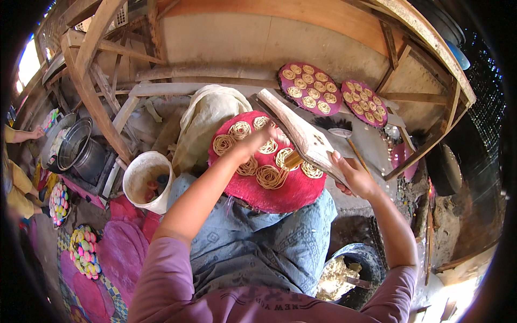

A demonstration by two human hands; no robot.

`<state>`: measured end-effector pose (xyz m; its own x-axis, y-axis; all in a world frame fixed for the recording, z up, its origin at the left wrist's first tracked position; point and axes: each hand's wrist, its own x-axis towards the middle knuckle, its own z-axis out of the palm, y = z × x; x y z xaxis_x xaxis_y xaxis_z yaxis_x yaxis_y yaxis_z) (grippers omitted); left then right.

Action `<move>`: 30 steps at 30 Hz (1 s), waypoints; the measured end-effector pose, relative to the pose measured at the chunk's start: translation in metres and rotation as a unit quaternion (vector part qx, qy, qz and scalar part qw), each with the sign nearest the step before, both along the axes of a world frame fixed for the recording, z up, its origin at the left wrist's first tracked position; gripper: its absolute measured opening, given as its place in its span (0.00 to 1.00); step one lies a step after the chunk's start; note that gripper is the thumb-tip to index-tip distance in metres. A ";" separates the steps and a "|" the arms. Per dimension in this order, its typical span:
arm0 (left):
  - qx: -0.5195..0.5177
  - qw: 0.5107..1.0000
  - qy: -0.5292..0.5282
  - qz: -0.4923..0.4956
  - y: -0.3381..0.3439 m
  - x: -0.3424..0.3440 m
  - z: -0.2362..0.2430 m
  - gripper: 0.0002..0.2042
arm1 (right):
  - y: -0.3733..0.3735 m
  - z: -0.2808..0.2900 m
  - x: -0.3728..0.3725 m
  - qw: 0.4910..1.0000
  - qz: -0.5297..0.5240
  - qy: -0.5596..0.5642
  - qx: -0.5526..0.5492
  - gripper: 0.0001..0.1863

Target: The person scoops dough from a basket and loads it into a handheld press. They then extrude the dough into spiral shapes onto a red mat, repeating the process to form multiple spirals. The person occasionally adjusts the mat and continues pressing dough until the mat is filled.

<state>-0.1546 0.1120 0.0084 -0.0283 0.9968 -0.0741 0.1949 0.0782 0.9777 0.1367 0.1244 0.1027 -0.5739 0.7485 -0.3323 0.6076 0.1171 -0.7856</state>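
In the head view, my right hand (350, 175) grips the lower end of a pale wooden press (293, 129), held slanting over a round red tray (245, 194) on my lap. A brass cylinder (293, 159) sits under the press, with dough strands below it among several coiled noodle nests (239, 130). My left hand (258, 137) reaches to the press's upper underside; its fingertips are partly behind the wood, so its grip is unclear.
Two round trays (296, 102) of coils lie behind. Left are a white bucket (134, 183), pots (91, 161) and another person's hand (35, 132). A dough basin (366, 269) is lower right. Wooden beams (89, 91) frame the space.
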 end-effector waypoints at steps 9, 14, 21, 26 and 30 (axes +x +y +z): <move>-0.087 0.990 0.022 -0.105 -0.017 0.022 0.001 0.41 | 0.006 -0.005 -0.008 0.999 0.023 -0.004 0.023 0.38; -0.042 0.993 0.043 -0.101 -0.010 0.012 -0.022 0.33 | 0.008 -0.010 -0.011 0.999 0.013 -0.006 0.029 0.40; 0.134 0.968 0.213 -0.005 -0.026 0.001 -0.056 0.30 | 0.012 -0.014 -0.005 0.999 0.013 0.029 0.024 0.39; 0.172 0.905 0.385 0.050 -0.066 0.009 -0.051 0.26 | 0.011 -0.016 0.000 0.998 -0.001 0.043 0.034 0.39; 0.220 0.744 0.631 0.005 -0.096 0.016 -0.022 0.30 | 0.009 -0.013 0.003 0.997 0.008 0.068 0.029 0.38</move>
